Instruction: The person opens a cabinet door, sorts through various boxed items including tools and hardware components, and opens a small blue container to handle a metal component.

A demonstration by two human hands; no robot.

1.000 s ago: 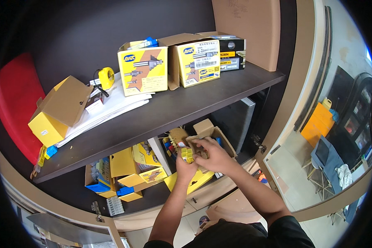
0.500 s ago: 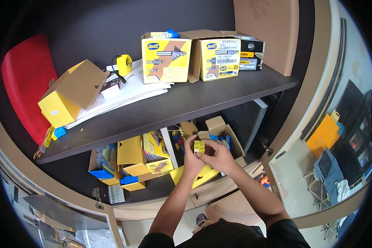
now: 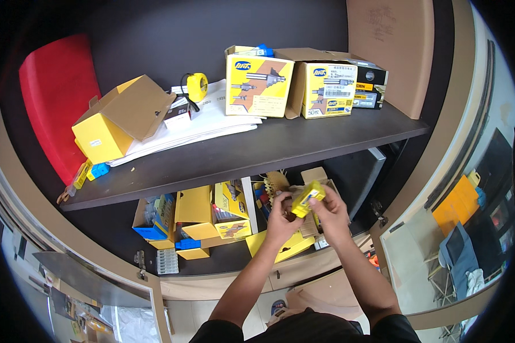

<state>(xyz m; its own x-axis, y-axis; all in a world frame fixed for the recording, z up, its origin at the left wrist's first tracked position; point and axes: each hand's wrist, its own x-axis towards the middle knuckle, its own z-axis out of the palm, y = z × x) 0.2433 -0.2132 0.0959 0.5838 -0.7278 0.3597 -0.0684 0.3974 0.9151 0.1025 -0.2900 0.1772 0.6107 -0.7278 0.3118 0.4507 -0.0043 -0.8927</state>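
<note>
Both hands meet in front of the lower shelf (image 3: 223, 263), sharing a small yellow box (image 3: 308, 198): the left hand (image 3: 281, 220) pinches its lower end and the right hand (image 3: 329, 212) closes fingers around its upper side, so it is held in the air just above the clutter of opened yellow cartons (image 3: 203, 214) below. The box looks like light, stiff cardboard or plastic, easy to crush at the flaps, so its flat sides seem the safest place to grip. Room is tight: the dark upper shelf (image 3: 303, 150) overhangs just above the hands, and a brown cardboard box (image 3: 315, 177) sits right behind them. Open space lies toward the person, off the shelf's front edge. Up top rest two yellow printed boxes (image 3: 258, 86), a yellow tape measure (image 3: 197, 87) on papers (image 3: 212, 117) and an open yellow carton (image 3: 117, 120).
</note>
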